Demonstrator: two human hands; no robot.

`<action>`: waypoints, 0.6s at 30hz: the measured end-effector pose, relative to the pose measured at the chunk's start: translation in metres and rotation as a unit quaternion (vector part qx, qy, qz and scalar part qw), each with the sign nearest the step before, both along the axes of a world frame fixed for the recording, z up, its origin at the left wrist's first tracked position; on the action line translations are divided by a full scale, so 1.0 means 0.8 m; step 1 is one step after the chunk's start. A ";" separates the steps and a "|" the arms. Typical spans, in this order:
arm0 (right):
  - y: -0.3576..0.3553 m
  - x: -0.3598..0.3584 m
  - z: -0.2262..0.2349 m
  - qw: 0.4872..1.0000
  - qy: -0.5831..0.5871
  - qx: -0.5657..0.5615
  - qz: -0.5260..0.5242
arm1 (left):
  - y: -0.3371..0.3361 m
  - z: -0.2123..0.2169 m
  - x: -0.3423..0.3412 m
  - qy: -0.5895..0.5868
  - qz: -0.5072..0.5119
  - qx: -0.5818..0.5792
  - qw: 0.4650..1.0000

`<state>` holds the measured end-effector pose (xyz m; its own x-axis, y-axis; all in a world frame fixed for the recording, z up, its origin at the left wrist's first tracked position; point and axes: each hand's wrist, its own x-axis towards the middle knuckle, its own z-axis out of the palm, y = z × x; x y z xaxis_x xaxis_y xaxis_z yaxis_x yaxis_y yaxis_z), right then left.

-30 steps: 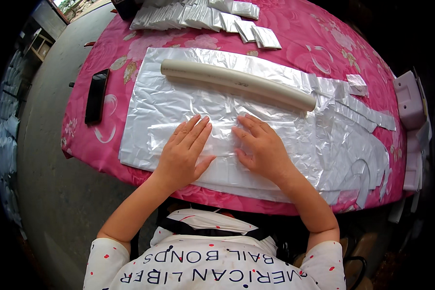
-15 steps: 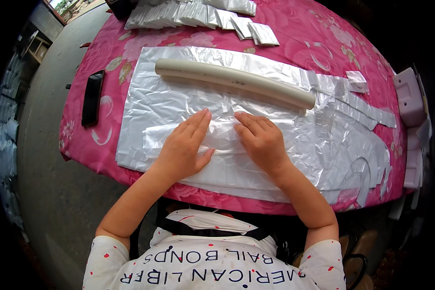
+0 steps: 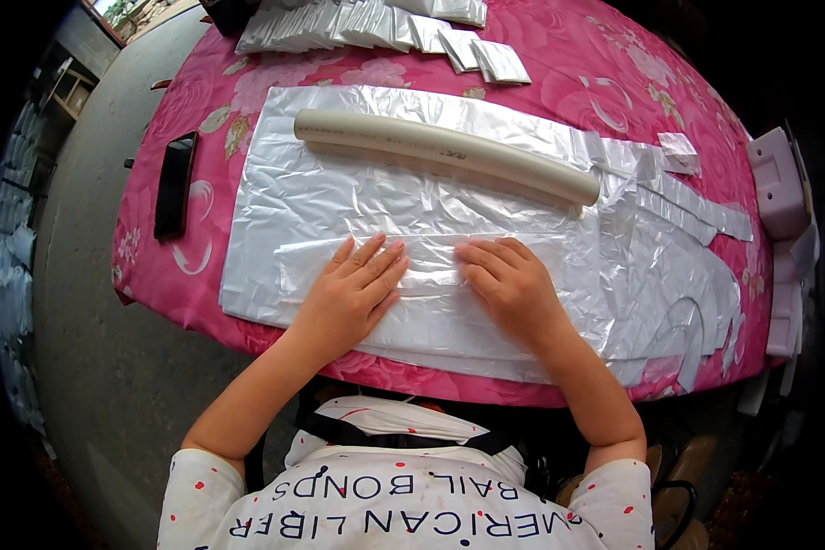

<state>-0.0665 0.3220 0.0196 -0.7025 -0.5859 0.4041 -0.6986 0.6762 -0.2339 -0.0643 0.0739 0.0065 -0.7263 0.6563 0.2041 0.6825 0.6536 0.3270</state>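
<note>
A folded band of thin white plastic bag runs across the near part of a stack of flat white plastic bags. On its left part rests my left hand, palm down with fingers slightly apart. My right hand lies flat on the right part, its fingertips turned inward. A gap separates the two hands, and neither grips anything. Beyond them, a pale grey plastic pipe lies slantwise on the bags. Loose handle strips of the bags spread out at the right.
A black phone lies left of the stack on the pink flowered tablecloth. Rows of small folded bag packets line the far edge. One small folded piece sits at the far right. Pale pink plastic containers stand beyond the right edge.
Both hands have come slightly nearer to me and flattened onto the band. The left fingers have spread and turned inward. The pipe has rolled very slightly; its printed mark has shifted.
</note>
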 end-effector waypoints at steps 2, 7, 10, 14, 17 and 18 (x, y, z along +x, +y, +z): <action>-0.004 0.012 0.008 0.998 -0.022 0.035 -0.038 | -0.001 -0.005 0.007 -0.013 -0.001 -0.005 1.000; -0.046 0.041 0.032 0.992 -0.084 -0.011 -0.095 | -0.004 0.010 0.012 -0.022 -0.018 -0.040 0.999; -0.091 0.044 0.020 0.983 -0.138 -0.084 -0.084 | -0.007 0.013 0.016 -0.036 -0.021 -0.067 0.997; -0.124 0.031 -0.012 0.977 -0.169 -0.086 -0.099 | -0.007 0.017 0.021 -0.053 -0.015 -0.041 0.998; -0.117 0.026 -0.023 0.980 -0.153 -0.054 -0.117 | -0.033 0.011 0.023 -0.070 -0.073 0.050 0.994; -0.116 0.026 -0.023 0.981 -0.148 -0.038 -0.118 | -0.044 0.008 0.025 -0.079 -0.104 0.083 0.988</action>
